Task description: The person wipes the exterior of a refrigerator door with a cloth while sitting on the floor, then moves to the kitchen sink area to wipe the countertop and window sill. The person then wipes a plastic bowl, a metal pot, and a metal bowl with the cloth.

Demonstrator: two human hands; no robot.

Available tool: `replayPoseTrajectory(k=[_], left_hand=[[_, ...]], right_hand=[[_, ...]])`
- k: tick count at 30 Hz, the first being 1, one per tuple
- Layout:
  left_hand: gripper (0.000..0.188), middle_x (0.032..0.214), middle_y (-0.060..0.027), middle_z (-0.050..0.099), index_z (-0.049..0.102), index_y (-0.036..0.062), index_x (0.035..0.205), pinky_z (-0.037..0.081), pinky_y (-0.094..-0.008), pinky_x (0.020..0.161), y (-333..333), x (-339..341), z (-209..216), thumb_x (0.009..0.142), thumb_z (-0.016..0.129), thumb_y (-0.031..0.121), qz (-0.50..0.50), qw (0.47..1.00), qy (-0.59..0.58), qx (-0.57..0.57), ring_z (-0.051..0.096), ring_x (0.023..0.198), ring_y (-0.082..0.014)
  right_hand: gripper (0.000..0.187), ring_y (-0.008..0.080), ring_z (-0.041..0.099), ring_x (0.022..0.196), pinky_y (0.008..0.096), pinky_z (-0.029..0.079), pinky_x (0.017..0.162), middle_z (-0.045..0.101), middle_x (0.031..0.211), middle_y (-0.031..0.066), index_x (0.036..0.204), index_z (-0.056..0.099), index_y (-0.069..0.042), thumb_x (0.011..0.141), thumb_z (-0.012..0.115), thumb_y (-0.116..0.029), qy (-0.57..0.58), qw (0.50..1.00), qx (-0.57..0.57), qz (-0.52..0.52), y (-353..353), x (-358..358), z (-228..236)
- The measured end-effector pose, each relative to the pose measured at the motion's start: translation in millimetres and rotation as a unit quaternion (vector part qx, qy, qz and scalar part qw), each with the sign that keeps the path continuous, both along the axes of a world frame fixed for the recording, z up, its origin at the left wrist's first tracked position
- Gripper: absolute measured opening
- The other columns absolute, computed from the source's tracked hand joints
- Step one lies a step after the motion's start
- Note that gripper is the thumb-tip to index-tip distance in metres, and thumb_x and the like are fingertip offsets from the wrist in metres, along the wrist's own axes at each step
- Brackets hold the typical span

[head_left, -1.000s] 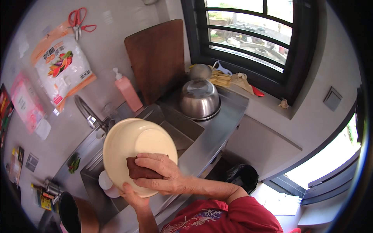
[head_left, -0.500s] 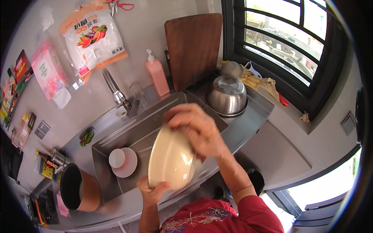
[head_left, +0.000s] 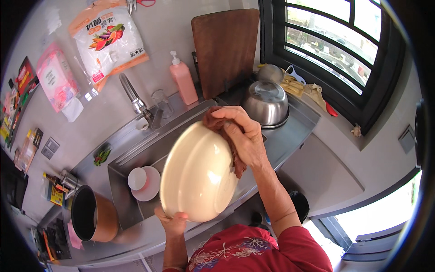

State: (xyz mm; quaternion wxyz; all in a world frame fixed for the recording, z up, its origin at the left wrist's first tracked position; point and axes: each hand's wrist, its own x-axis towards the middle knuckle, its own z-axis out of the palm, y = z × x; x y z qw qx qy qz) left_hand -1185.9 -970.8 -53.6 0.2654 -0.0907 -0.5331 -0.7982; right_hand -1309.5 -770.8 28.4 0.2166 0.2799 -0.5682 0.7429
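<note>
A large cream bowl (head_left: pixel 195 172) is tilted on its side above the front of the sink, its outside and base facing right and toward me. My left hand (head_left: pixel 171 221) grips its lower rim, thumb on the outer wall. In my right hand (head_left: pixel 244 136) is a bunched brown cloth (head_left: pixel 217 121), pressed against the bowl's upper right edge and hanging down behind it. The fingers of that hand are curled over the cloth. Inside the sink (head_left: pixel 122 190), at the left, lie a small white cup (head_left: pixel 137 178) and a pinkish-white plate (head_left: pixel 152 189).
A brown pot (head_left: pixel 104 220) with a dark inside stands left of the sink. Behind are the faucet (head_left: pixel 131 93), a pink pump bottle (head_left: pixel 183 79) and a wooden cutting board (head_left: pixel 226 52). An upturned steel bowl (head_left: pixel 266 106) sits on the right counter near the window.
The bowl has turned so more of its outside and base shows. My right hand has shifted slightly right and down along the rim, and the brown cloth now shows clearly.
</note>
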Motion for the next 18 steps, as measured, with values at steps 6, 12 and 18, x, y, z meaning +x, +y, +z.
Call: replayPoseTrajectory(k=[6,12,18], left_hand=[[0.072,0.124,-0.0120,0.053,0.043,0.0012,0.129,0.049,-0.0368,0.087,-8.3,-15.1,-8.5,0.078,0.070,0.044,-0.008,0.995,-0.015,0.100,0.056,0.107,-0.0212],[0.060,0.130,-0.0084,0.050,0.040,0.0045,0.133,0.044,-0.0378,0.096,0.6,-39.8,-0.5,0.090,0.055,0.043,-0.069,0.949,-0.080,0.298,0.051,0.115,-0.0225],[0.033,0.092,-0.0024,0.062,0.060,0.0032,0.102,0.049,-0.0268,0.066,39.3,-43.1,-15.9,0.091,0.058,0.035,-0.003,0.973,-0.137,0.186,0.057,0.076,-0.0107]], right_hand=[[0.025,0.0130,0.055,0.098,0.0251,0.043,0.087,0.060,0.108,0.0065,0.112,0.058,-0.002,0.091,0.044,-0.003,-0.187,0.975,-0.121,0.001,8.3,-6.2,-67.3],[0.031,0.0221,0.051,0.107,0.0335,0.038,0.095,0.046,0.124,0.0131,0.122,0.046,-0.005,0.092,0.042,0.000,-0.018,0.968,0.009,-0.250,-36.2,47.4,-101.4],[0.025,0.0366,0.053,0.110,0.0437,0.048,0.082,0.051,0.120,0.0169,0.093,0.066,-0.006,0.068,0.067,-0.005,0.319,0.884,0.250,-0.234,-58.5,81.1,-79.4]])
